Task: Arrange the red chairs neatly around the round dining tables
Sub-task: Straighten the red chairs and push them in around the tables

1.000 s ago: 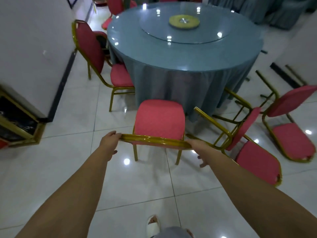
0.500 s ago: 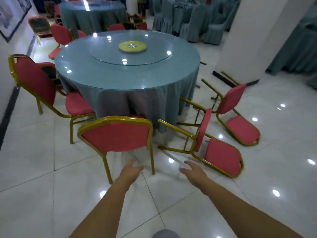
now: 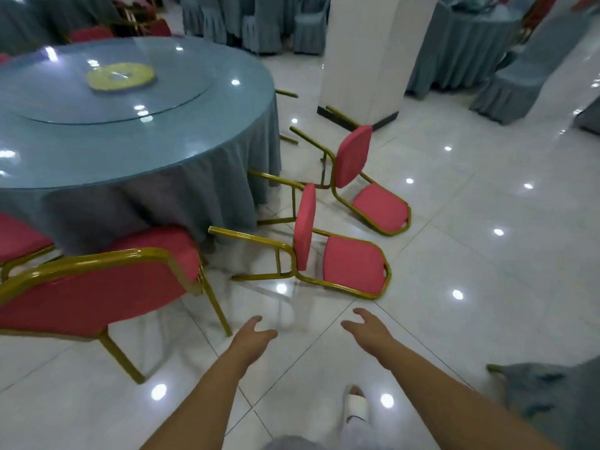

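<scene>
The left hand (image 3: 251, 336) and right hand (image 3: 368, 329) are held loosely spread, gripping nothing. At twelve o'clock, the near tipped chair (image 3: 352, 266) and far tipped chair (image 3: 378, 206) are seen beside the round table (image 3: 146, 157).

The round table (image 3: 168, 147) on my left wears a blue-grey cloth down to the floor, with a glass turntable on top. One red chair (image 3: 91, 290), gold-framed, stands upright nearest me, its back to me and its seat against the cloth. Another chair's seat (image 3: 18, 238) shows at the left edge. Two more lie on their backs on the floor, legs pointing at the table: the nearer fallen chair (image 3: 354, 266) straight ahead of me, the farther fallen chair (image 3: 380, 207) just beyond it.
</scene>
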